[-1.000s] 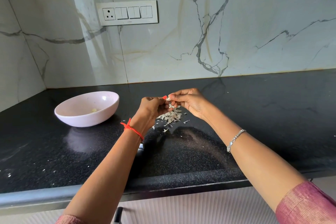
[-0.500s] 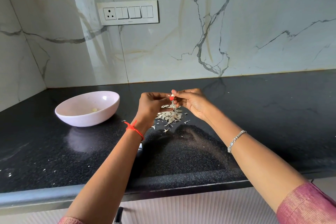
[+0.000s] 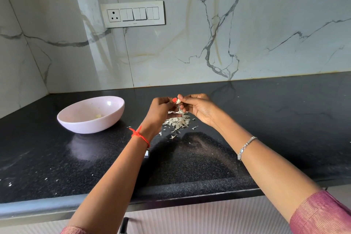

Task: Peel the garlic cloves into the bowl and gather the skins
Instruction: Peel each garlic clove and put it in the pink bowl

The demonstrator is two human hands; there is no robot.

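While both hands meet above the middle of the countertop (image 3: 266, 119), nearer its back edge than its front, we log the garlic clove (image 3: 178, 101) pinched between them. The right hand (image 3: 199, 108) grips it with curled fingertips, and the left hand (image 3: 161, 108) closes on it from the other side, red-nailed thumb set against the skin. A loose strip of skin (image 3: 180, 111) hangs from the clove, directly over the pile of skins (image 3: 177, 122) on the countertop. The bowl (image 3: 89, 126) sits well apart toward the left back corner, with what looks like one pale peeled clove (image 3: 98, 115) inside. Risks, as we judge them: the clove is small and partly bared, so a hard pull with the nail could shoot it out of the pinch. It would then land among the skins or roll toward the front edge rather than into the bowl. The bowl is not beneath the hands, so the carry across leaves room for a drop on bare countertop. The skins look light and papery, and a sweep of a wrist or a breath could scatter them. Stray flecks (image 3: 171, 136) already lie outside the pile, and pale specks (image 3: 9, 184) dot the front left edge, so gathering gets harder. Skin clinging to fingers could ride into the bowl with the clove.
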